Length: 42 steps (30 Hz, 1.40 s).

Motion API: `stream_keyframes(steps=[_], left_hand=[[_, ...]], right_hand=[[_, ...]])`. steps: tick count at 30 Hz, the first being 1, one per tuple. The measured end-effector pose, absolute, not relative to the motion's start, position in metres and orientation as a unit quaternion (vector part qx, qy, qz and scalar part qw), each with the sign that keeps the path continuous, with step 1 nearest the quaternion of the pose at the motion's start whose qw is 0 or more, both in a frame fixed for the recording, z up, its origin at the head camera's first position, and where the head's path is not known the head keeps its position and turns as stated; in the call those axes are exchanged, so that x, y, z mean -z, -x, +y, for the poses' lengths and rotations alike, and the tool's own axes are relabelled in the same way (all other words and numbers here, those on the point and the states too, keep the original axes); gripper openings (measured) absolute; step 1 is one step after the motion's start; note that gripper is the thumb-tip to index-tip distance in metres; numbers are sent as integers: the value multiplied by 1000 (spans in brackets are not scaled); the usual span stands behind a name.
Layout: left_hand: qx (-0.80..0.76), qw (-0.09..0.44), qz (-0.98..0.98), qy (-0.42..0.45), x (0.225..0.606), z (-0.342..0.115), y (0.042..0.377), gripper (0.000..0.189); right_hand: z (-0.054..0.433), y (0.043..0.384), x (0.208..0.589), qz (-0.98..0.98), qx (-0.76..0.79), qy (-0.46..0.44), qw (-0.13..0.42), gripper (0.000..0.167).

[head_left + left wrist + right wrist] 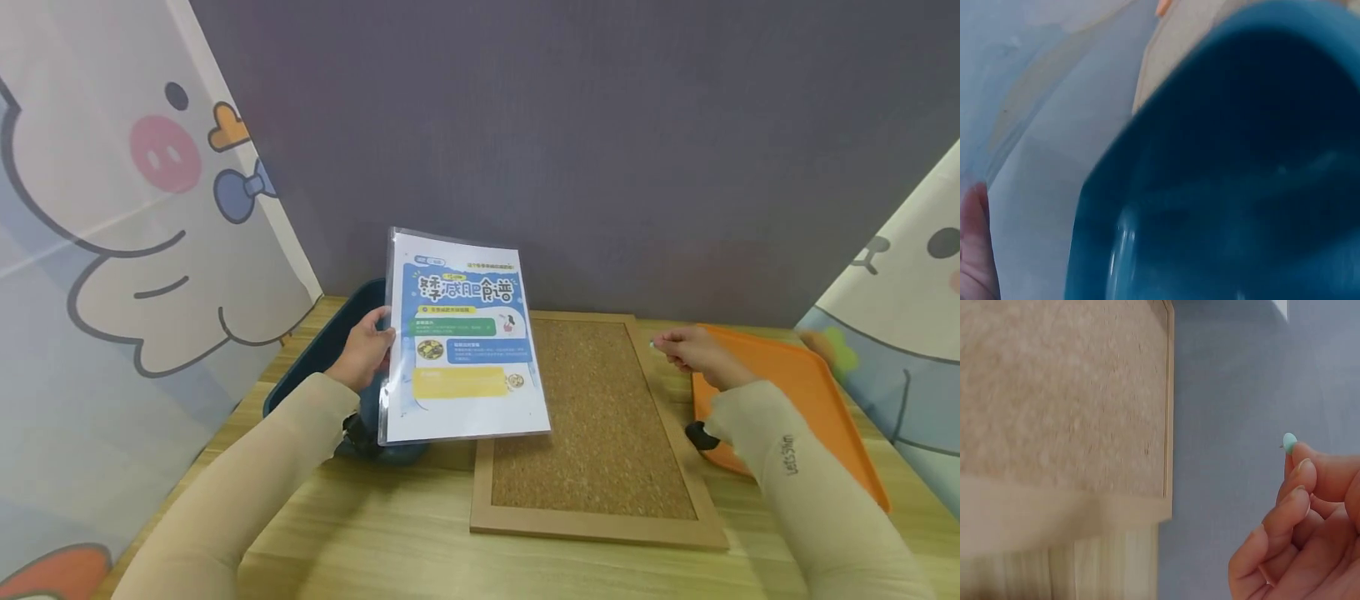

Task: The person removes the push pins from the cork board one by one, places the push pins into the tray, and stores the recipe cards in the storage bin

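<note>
My left hand [363,348] grips the left edge of a laminated sheet [467,417] printed with a blue, green and yellow poster. The sheet is held up, covering part of a cork board [600,417] with a wooden frame, which lies on the table. In the right wrist view, the thumb and finger of my right hand [1310,519] pinch a small mint-green pushpin [1289,443], its metal point just showing. That hand [693,354] is raised beyond the board's right edge, apart from the cork.
A dark teal bin [1210,206] stands on the left, partly behind the sheet and left arm. An orange tray [802,383] lies at the right under the right forearm. A grey panel [570,150] rises behind the table [375,533], with cartoon-printed sheets at both sides.
</note>
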<state>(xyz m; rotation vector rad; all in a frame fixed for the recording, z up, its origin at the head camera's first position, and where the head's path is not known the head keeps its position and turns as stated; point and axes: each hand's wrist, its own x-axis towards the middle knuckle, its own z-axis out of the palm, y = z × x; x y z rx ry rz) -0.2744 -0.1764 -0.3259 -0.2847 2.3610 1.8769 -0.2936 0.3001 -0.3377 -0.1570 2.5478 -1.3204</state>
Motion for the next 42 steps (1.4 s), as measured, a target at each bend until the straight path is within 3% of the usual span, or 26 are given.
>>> stream_keyframes(steps=[7,11,18,26,36,42], left_hand=[[-603,27,790,112,322,-189,275,53],[-612,-14,783,108,320,-196,274,51],[-629,-81,764,115,316,-212,271,50],[-583,-146,787,141,312,-237,268,49],[-589,-151,784,125,295,-268,253,49],[-579,-185,777,166,284,-283,251,46]], right_hand=[[323,288,336,880,451,33,147,45],[334,284,338,884,443,27,144,48],[351,274,341,879,459,52,116,30],[361,274,340,885,448,11,125,38],[377,261,340,887,444,23,126,30],[393,253,345,899,424,13,108,37]])
